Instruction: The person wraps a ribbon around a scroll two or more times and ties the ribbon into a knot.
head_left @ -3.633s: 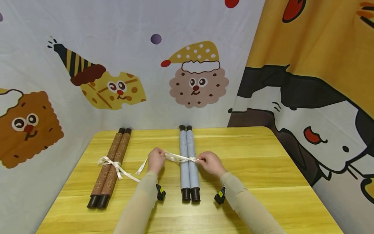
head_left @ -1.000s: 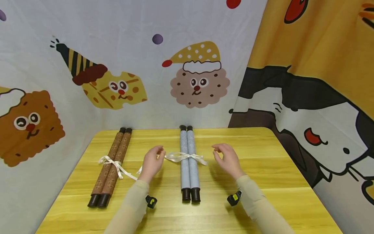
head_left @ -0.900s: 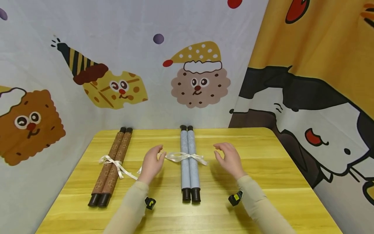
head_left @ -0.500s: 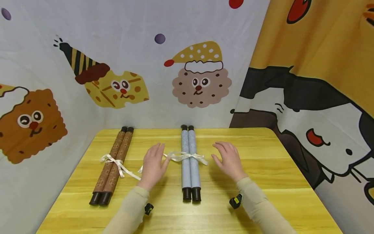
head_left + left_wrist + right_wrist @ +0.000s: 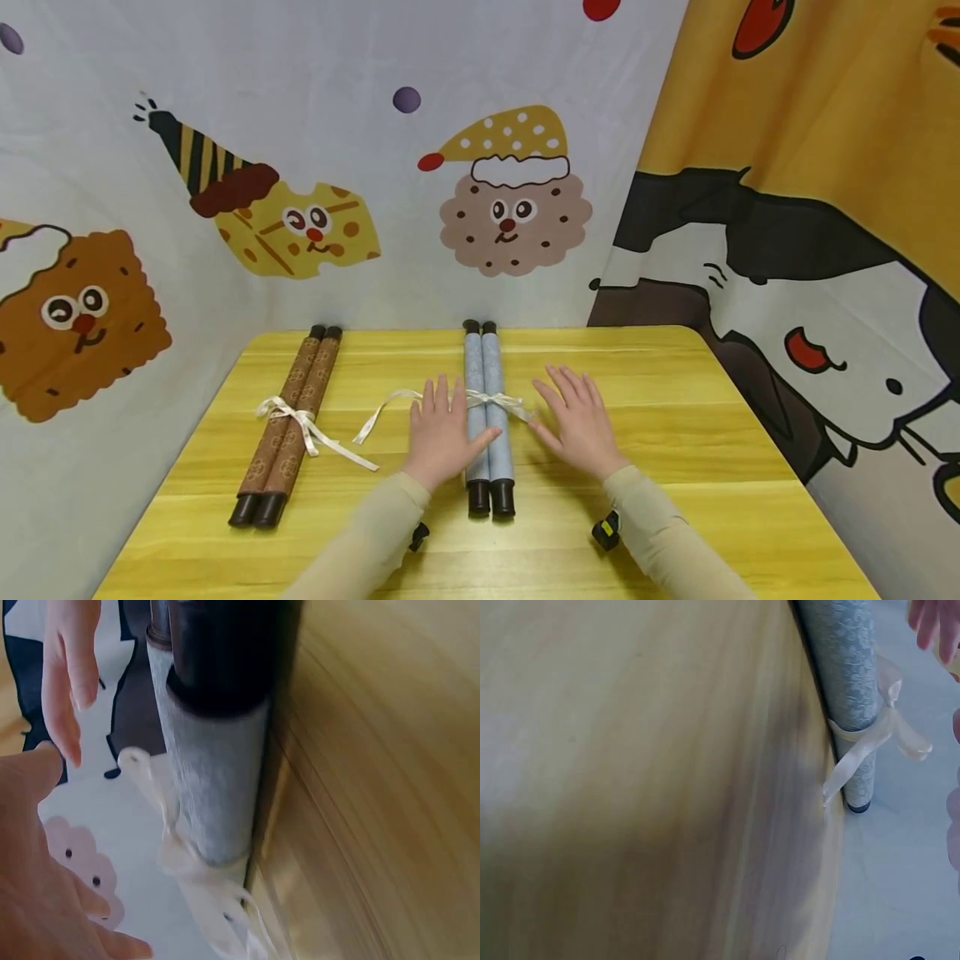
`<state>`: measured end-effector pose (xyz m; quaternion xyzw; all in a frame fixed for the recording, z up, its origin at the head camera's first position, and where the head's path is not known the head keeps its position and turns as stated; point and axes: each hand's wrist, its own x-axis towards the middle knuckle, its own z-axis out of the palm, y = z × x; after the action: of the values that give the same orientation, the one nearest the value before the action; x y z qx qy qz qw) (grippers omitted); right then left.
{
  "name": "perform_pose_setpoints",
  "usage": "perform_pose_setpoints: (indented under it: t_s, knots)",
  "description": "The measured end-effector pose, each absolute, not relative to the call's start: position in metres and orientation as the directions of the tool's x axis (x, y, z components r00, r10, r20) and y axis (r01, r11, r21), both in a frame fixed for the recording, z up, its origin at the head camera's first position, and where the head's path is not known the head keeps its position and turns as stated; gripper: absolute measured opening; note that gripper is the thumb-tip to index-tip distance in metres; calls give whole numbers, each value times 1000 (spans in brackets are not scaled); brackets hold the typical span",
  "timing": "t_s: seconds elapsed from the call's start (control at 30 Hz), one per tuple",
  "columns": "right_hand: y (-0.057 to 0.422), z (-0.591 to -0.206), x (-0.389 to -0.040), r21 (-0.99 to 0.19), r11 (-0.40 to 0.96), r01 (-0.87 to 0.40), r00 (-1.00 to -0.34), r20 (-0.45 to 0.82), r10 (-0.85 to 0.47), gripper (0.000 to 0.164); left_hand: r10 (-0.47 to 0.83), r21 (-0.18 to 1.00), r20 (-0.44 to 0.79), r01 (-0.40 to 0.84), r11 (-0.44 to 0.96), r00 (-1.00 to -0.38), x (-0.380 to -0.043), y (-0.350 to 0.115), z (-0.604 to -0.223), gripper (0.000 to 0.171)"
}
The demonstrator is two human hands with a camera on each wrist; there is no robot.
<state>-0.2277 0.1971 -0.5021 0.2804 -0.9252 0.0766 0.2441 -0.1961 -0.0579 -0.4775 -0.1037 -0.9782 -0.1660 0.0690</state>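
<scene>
A light blue scroll [image 5: 497, 450], rolled from both ends into two side-by-side rollers with dark knobs, lies on the table. White ribbon [image 5: 504, 402] is tied round its middle in a bow, which also shows in the right wrist view with a loop and a loose tail. My left hand [image 5: 441, 437] is spread palm down and overlaps the left roller and part of the ribbon, its thumb reaching across. Just right of the scroll, my right hand [image 5: 581, 423] has its fingers extended, with the thumb near the ribbon's right end. Neither hand holds anything.
A brown patterned scroll [image 5: 283, 442] tied with its own white ribbon [image 5: 322, 437] lies on the left of the yellow wood-grain table [image 5: 660, 392]. Behind the table hangs a cartoon-printed cloth [image 5: 360, 308], with the far scroll ends close to it.
Earlier both hands pinched the blue scroll's ribbon; they then let go and drew apart, leaving a bow. The left hand has since moved right over the scroll, and both hands' fingers have straightened.
</scene>
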Motion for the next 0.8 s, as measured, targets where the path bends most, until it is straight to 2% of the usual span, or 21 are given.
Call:
perform_pose_setpoints:
  t_s: [0.2, 0.5, 0.8]
  knots:
    - [198, -507, -228, 33, 833, -552, -741, 440, -508, 74, 154, 265, 100, 176, 948, -983, -207, -34, -480, 115]
    - [202, -512, -227, 53, 840, -540, -765, 385, -516, 77, 111, 289, -17, 102, 952, -994, -222, -16, -476, 126]
    - [201, -516, -228, 63, 838, -542, -777, 343, -528, 80, 51, 286, -135, 11, 958, -990, -233, -6, -491, 129]
